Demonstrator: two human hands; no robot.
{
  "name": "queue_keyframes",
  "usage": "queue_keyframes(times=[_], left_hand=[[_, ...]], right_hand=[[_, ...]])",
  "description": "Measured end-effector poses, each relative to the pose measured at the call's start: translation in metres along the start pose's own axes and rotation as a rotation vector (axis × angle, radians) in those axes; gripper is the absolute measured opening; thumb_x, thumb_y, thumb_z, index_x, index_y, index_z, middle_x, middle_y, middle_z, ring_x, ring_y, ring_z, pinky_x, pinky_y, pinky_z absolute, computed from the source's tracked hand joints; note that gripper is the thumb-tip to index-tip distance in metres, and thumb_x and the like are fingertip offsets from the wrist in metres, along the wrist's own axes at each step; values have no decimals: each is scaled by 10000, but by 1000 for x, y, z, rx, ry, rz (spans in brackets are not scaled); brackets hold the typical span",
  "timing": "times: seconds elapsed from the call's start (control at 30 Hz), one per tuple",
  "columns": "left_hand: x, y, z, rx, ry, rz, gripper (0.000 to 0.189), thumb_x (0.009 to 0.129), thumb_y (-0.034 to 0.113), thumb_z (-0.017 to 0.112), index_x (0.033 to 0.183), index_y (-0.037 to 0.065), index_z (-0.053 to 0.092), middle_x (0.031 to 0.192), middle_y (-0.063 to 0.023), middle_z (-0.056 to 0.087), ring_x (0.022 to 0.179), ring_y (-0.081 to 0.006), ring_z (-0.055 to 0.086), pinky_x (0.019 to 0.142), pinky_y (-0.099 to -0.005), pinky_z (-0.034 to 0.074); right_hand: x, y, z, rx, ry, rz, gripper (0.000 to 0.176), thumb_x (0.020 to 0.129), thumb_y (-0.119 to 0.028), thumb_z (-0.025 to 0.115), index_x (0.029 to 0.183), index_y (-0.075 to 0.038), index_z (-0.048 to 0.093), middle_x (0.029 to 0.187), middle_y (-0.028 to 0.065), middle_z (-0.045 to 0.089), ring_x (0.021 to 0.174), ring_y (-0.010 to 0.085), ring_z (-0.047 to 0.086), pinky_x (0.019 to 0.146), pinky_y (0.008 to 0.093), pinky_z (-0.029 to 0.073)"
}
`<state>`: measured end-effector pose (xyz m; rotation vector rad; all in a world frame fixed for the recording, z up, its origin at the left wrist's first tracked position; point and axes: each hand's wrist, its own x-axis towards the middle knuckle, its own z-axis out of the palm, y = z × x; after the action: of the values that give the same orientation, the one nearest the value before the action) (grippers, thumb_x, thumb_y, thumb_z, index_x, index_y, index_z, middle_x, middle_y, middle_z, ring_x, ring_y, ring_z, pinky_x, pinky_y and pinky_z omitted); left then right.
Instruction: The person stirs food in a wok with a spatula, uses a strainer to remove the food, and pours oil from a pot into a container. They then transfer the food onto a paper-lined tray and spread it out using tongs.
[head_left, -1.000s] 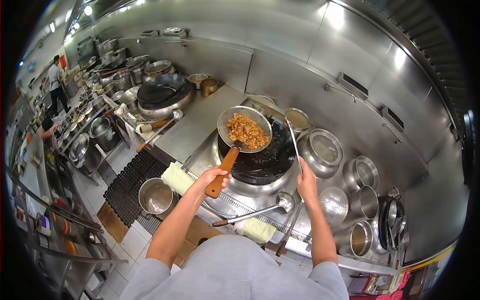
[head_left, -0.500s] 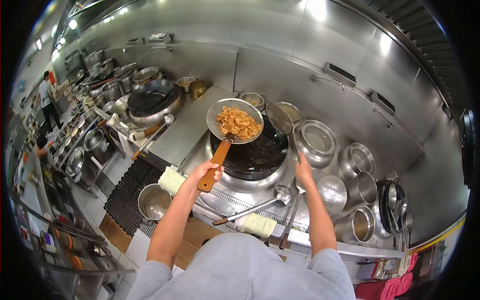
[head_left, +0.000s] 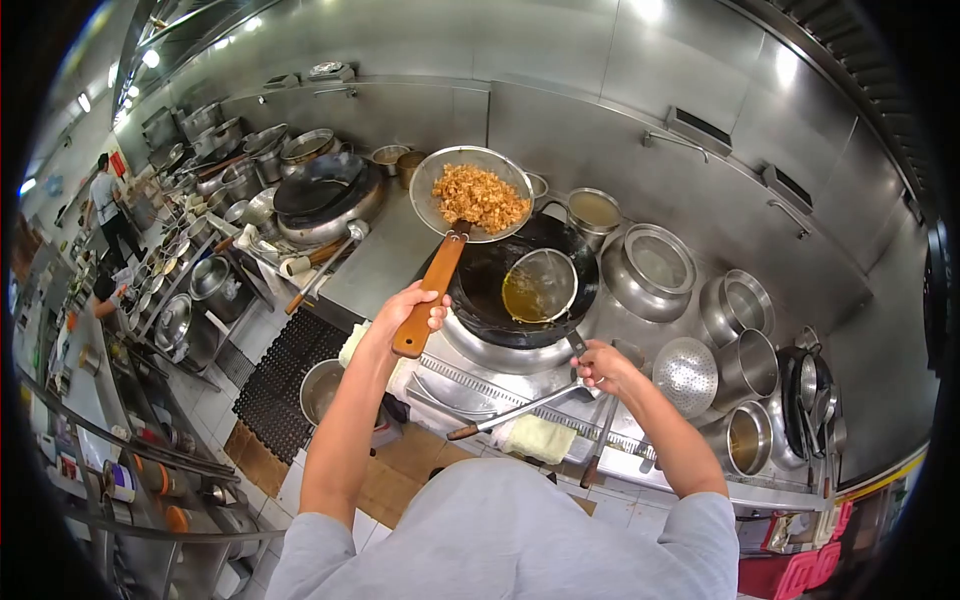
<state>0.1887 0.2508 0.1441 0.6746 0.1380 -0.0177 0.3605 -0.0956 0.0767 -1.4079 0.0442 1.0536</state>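
Note:
My left hand [head_left: 412, 312] grips the wooden handle of a round wire strainer [head_left: 470, 195] heaped with golden fried pieces, held up over the far rim of the black wok [head_left: 520, 295]. My right hand [head_left: 603, 366] holds the long handle of a steel ladle [head_left: 540, 286] whose bowl is full of amber oil and hangs above the wok's middle. The wok sits on a steel burner ring in front of me.
A second ladle [head_left: 515, 412] and a folded cloth [head_left: 540, 438] lie on the stove's front edge. Steel pots [head_left: 650, 270], a perforated skimmer [head_left: 685, 375] and containers crowd the right. Another wok [head_left: 325, 190] stands at left, a bucket [head_left: 325, 390] on the floor. People work far left.
My left hand raised the strainer higher and farther back. My right hand pulled back toward me and brought the ladle, now full of oil, up over the wok.

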Motion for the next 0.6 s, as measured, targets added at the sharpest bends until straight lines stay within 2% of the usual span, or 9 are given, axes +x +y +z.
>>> queue_keyframes(times=[0.03, 0.07, 0.17, 0.2, 0.3, 0.47, 0.53, 0.57, 0.6], left_hand=[[-2, 1, 3, -21, -21, 14, 415, 855, 22, 503, 1240, 31, 348, 901, -170, 523, 653, -169, 505, 512, -263, 461], [-4, 1, 5, -43, -40, 28, 404, 853, 16, 509, 1221, 5, 343, 878, -174, 527, 648, -176, 511, 512, -273, 461], [-8, 0, 6, -45, -41, 41, 412, 850, 15, 511, 1226, -2, 343, 880, -173, 525, 650, -174, 511, 513, -271, 461], [-9, 0, 5, -45, -40, 45, 412, 850, 15, 511, 1226, -2, 343, 880, -173, 525, 650, -174, 511, 513, -271, 461], [-6, -3, 0, -46, -36, 31, 402, 850, 15, 512, 1217, -5, 350, 879, -175, 525, 650, -173, 511, 514, -268, 463], [-10, -2, -2, -51, -4, -1, 428, 852, 15, 493, 1248, 22, 329, 927, -172, 494, 651, -156, 479, 494, -237, 454], [-17, 0, 4, -50, 3, 7, 432, 851, 11, 490, 1252, 21, 329, 930, -172, 489, 653, -154, 476, 493, -233, 454], [-20, 1, 8, -56, 10, 21, 437, 850, 7, 488, 1257, 21, 329, 934, -172, 485, 655, -153, 474, 492, -229, 454], [-21, 3, 10, -50, 11, 14, 437, 850, 7, 488, 1257, 21, 329, 934, -172, 485, 655, -153, 474, 492, -229, 454]], right_hand=[[0, 0, 4, 70, -96, 28, 496, 807, 53, 434, 1259, -16, 242, 860, 137, 513, 517, 135, 435, 382, 282, 352], [1, 1, 8, 66, -101, 30, 496, 807, 53, 434, 1259, -16, 242, 860, 137, 513, 517, 135, 435, 382, 282, 352], [6, 3, 28, 194, -195, 80, 194, 841, 29, 450, 1004, -32, 364, 830, 114, 519, 510, 109, 420, 376, 247, 331], [8, 3, 35, 191, -197, 81, 194, 841, 29, 450, 1004, -32, 364, 830, 114, 519, 510, 109, 420, 376, 247, 331], [33, 7, 58, 440, -343, 97, 28, 871, -6, 421, 851, -25, 416, 826, 111, 517, 499, 84, 407, 360, 211, 315], [63, 17, 67, 669, -462, 78, 95, 859, 16, 429, 916, -42, 379, 817, 118, 510, 503, 94, 413, 353, 210, 315], [69, 13, 63, 602, -393, -103, 176, 849, 29, 432, 962, -72, 341, 806, 120, 511, 503, 100, 414, 354, 220, 316], [68, 8, 61, 491, -295, -170, 242, 843, 32, 433, 1024, -85, 321, 789, 106, 513, 502, 102, 415, 339, 243, 315], [52, -2, 65, 383, -134, -243, 413, 842, 24, 435, 1218, -76, 297, 766, 90, 517, 486, 117, 429, 325, 271, 338]])
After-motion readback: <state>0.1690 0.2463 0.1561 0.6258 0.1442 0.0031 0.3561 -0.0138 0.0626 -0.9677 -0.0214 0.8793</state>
